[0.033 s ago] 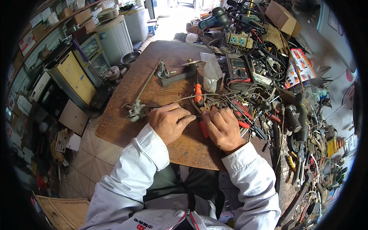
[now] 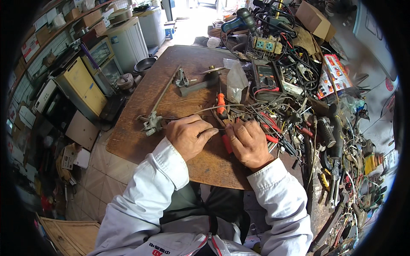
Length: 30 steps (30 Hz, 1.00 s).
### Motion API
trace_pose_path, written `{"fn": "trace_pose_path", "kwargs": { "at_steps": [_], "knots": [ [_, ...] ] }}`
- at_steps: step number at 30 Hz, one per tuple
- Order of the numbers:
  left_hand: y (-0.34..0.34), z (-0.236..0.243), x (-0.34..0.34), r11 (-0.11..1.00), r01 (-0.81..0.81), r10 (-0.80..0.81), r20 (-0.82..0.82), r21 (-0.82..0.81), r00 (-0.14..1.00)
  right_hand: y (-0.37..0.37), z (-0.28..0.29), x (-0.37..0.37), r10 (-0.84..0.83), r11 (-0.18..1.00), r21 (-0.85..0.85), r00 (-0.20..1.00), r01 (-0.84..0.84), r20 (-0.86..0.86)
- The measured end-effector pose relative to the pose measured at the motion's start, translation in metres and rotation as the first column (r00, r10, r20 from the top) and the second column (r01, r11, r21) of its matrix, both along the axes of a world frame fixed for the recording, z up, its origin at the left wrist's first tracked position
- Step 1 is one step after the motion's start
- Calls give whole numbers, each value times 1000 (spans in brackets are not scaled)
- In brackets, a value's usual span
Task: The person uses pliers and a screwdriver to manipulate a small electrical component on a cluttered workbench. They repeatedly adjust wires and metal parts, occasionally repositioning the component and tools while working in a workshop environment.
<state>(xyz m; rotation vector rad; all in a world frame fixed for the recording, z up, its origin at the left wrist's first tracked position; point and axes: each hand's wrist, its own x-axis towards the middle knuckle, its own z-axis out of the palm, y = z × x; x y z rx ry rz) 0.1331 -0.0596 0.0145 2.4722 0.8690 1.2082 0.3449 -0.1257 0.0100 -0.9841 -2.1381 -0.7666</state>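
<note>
My left hand (image 2: 188, 135) is closed, thumb and forefinger pinched on a thin wire (image 2: 221, 129) that spans to my right hand (image 2: 246, 143), whose fingers are curled on it. Both hands are low over the worn wooden table (image 2: 141, 98). Just left of my left hand lies a metal fitting (image 2: 151, 123) with a long rod (image 2: 165, 88). An orange-handled screwdriver (image 2: 221, 105) and a red-handled tool (image 2: 226, 143) lie between and behind my hands. Farther back are metal pieces (image 2: 181, 77) and a clear plastic bag (image 2: 235, 83).
Pliers, wires and tools (image 2: 290, 141) pile along the right side. A multimeter (image 2: 265, 77), socket block (image 2: 265, 45) and cardboard box (image 2: 311, 18) stand at the back right. Appliances (image 2: 81, 89), a black pan (image 2: 145, 65) and tiled floor (image 2: 96, 170) are beyond the table's left edge.
</note>
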Motion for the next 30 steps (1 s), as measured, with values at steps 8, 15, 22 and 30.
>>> {"fn": "trace_pose_path", "kwargs": {
  "at_steps": [8, 15, 22, 30],
  "knots": [
    [2, -2, -4, 1000, -2, 3, -29, 23, 1000, 0, -2, 3, -35, 997, -69, 996, 29, -84],
    [2, 0, -2, 998, -9, 16, -107, 64, 994, -12, 10, 31, -208, 970, -181, 942, 163, -264],
    [-6, 5, 31, 971, 113, -81, -153, 209, 985, -9, 4, 33, -201, 972, -172, 944, 159, -262],
    [-2, 0, 35, 961, 58, -32, -101, 271, 994, -11, 9, 31, -257, 966, -111, 928, 235, -271]
  ]
}}
